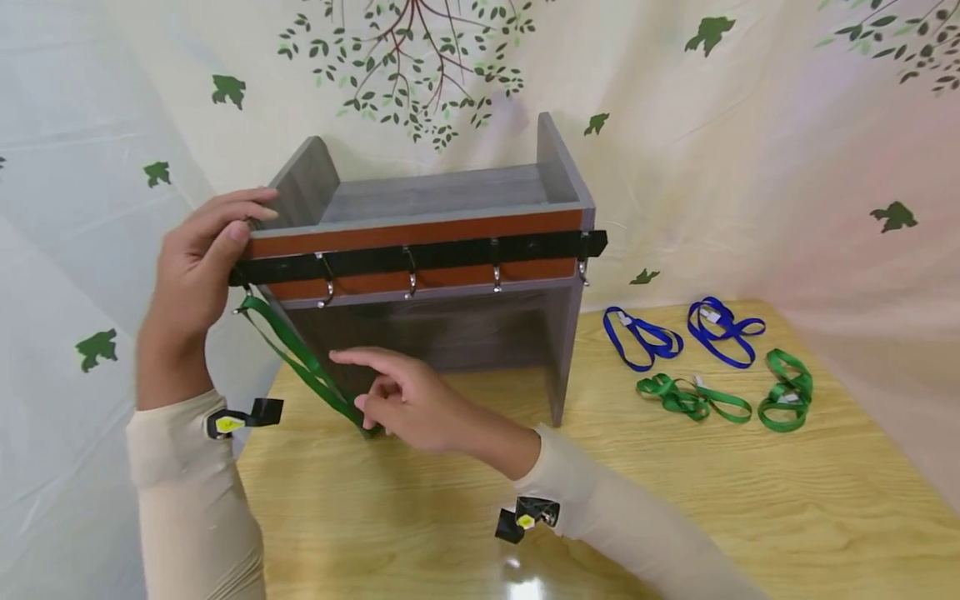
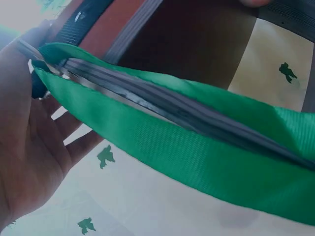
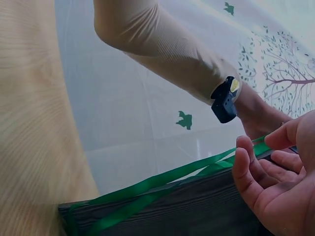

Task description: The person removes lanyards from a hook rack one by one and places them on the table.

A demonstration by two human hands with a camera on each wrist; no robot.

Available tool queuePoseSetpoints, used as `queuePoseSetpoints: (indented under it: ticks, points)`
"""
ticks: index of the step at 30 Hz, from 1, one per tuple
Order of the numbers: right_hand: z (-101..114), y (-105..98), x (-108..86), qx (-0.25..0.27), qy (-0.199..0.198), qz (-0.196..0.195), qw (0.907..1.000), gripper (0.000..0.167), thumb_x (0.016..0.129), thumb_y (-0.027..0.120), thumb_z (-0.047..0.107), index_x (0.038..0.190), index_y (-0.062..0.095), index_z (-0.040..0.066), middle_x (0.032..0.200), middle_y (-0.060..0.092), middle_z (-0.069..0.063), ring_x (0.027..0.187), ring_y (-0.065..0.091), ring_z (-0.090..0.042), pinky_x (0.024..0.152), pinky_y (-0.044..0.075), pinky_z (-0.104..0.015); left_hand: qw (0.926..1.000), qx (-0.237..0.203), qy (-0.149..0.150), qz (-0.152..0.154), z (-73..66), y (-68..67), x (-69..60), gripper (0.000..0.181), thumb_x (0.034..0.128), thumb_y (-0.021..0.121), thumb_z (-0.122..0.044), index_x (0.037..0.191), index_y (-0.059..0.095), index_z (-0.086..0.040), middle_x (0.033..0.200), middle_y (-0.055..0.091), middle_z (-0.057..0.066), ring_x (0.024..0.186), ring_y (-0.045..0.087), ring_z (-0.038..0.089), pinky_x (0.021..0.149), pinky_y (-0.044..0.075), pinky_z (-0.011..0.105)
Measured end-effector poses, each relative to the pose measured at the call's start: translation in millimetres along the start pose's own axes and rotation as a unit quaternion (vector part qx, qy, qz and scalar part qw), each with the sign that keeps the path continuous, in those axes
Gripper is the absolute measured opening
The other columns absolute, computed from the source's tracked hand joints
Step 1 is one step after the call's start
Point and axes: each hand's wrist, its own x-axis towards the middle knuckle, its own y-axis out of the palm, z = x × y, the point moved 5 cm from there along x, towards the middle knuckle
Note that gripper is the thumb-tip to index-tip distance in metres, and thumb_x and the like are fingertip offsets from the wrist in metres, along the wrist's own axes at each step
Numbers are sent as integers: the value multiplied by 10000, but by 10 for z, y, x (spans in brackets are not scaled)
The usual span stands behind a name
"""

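Note:
A grey wooden shelf point(image 1: 442, 193) stands on the table, with a black hook rail point(image 1: 450, 252) across its orange-brown front. My left hand point(image 1: 197, 262) holds the shelf's upper left corner, thumb at the front by the rail's end and fingers over the side. From the leftmost hook hangs a green lanyard point(image 2: 162, 147), looped down along the left side panel. Close to its lower part is my right hand point(image 1: 412, 402), index finger extended and the others loosely bent. In the right wrist view its thumb and fingers point(image 3: 246, 169) are apart, with the strap passing behind them.
Two blue lanyards point(image 1: 726, 332) and two green lanyards point(image 1: 693, 398) lie on the wooden table point(image 1: 675, 500) right of the shelf. Several metal hooks point(image 1: 411, 271) along the rail carry nothing. A leaf-patterned cloth point(image 1: 660, 167) hangs behind.

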Motion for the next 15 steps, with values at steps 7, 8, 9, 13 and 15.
queuePoseSetpoints:
  ticks: [7,8,9,13,15]
  points:
    - [49,56,197,-95,-74,101,9999,614,1071,523,70,1650,386,223,1549,517,-87,771,653,-38,576,563,-281,9967,-736,194,-278,74,44,1,351,1056,493,-146,1195,728,75,1402,701,16,1361,546,211,963,511,184]
    - [41,71,212,-99,-29,126,9999,616,1072,523,76,1649,385,244,1528,534,-84,747,641,-48,560,550,-278,9965,-735,221,-318,73,49,-1,357,1056,498,-158,1190,726,82,1400,701,26,1356,548,217,959,513,188]
    - [36,85,226,-83,7,159,9998,619,1075,522,77,1650,382,257,1473,566,-108,725,627,-64,540,518,-239,9966,-711,232,-358,73,52,-4,363,1056,503,-169,1184,724,89,1398,702,35,1354,549,224,958,515,192]
    - [8,147,272,-83,87,245,9996,645,1071,536,71,1653,369,293,1451,574,-98,719,619,-69,529,491,-199,9982,-277,189,-490,54,55,-20,400,1063,510,-232,1181,728,82,1398,706,21,1351,558,226,971,509,203]
    - [5,178,298,-140,53,288,9995,662,1067,549,62,1657,359,295,1517,540,-64,759,638,-53,547,509,-196,9981,-223,192,-548,49,51,-26,413,1066,523,-254,1170,728,89,1391,710,20,1349,563,226,980,500,207]
